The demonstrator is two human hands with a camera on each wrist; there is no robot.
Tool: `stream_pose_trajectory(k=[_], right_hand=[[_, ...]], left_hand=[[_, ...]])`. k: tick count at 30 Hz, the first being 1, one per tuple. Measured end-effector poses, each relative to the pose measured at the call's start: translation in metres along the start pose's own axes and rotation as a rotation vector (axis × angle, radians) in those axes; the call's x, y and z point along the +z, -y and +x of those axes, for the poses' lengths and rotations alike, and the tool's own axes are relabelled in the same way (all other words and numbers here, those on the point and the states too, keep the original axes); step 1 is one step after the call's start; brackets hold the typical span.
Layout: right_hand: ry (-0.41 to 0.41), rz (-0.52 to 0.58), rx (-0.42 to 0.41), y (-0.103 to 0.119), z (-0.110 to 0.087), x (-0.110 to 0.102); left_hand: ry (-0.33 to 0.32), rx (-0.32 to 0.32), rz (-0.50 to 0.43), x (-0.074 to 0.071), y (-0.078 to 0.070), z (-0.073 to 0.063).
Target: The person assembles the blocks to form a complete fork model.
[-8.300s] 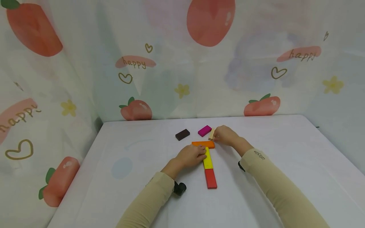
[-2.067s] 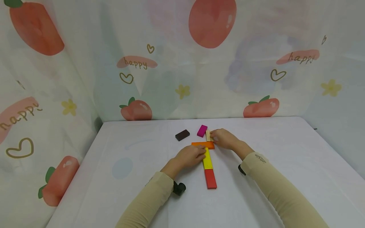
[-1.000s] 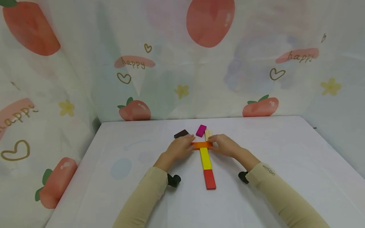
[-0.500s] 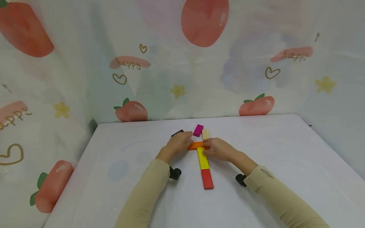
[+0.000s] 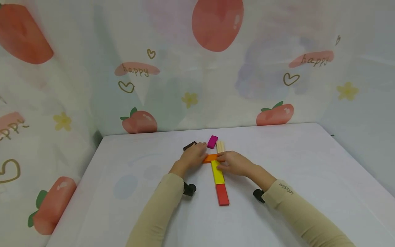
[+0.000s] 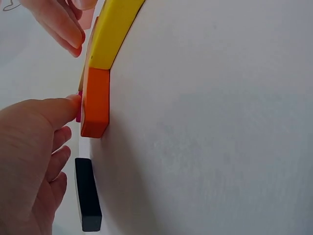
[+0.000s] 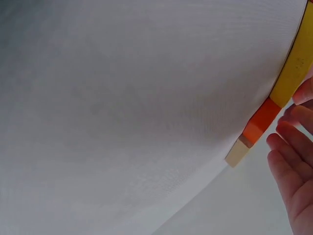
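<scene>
a person's two hands frame an orange block (image 5: 210,158), which lies crosswise on a white surface (image 5: 139,209) at the far end of a yellow block (image 5: 218,175) and a red block (image 5: 222,195) set end to end. the left hand (image 5: 193,155) hovers around the orange block's left end, thumb and fingers parted; the right hand (image 5: 237,163) is by the other end, fingers loosely extended. neither grip is clamped on anything, and whether fingertips meet the wood cannot be told. beyond stand a pale wood piece (image 5: 220,146), a magenta block (image 5: 212,141) and, partly hidden past the left hand, a dark block (image 5: 189,146). the step appears to be squaring up the crosspiece: light, even pressure from both ends would likely serve best, centring it on the yellow block without nudging the pale piece askew. behind, the patterned backdrop (image 5: 179,77) reads "happy" twice in full and once cut off at left; lettering on the right sleeve (image 5: 302,211) is too small to read surely. no brand can be made out on the blocks.
</scene>
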State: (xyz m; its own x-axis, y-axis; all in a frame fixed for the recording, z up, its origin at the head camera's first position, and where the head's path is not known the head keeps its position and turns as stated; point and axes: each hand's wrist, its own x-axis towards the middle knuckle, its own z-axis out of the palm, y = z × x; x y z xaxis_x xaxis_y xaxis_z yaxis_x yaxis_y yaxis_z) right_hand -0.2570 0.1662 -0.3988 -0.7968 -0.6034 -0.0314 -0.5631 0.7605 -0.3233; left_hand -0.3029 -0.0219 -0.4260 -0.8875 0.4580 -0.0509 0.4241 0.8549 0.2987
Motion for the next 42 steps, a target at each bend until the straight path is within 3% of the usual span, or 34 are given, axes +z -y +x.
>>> stream_pose_trajectory(k=[18, 33, 42], right_hand=[[0.023, -0.008, -0.024, 0.005, 0.002, 0.002], [0.004, 0.009, -0.045, 0.005, 0.002, 0.004], [-0.004, -0.011, -0.048, 0.003, -0.001, 0.003]], left_hand=[[-0.011, 0.027, -0.016, 0.003, -0.005, 0.010], [0.024, 0.090, 0.064, 0.007, -0.006, 0.015], [0.036, 0.054, 0.076, 0.002, -0.017, 0.016]])
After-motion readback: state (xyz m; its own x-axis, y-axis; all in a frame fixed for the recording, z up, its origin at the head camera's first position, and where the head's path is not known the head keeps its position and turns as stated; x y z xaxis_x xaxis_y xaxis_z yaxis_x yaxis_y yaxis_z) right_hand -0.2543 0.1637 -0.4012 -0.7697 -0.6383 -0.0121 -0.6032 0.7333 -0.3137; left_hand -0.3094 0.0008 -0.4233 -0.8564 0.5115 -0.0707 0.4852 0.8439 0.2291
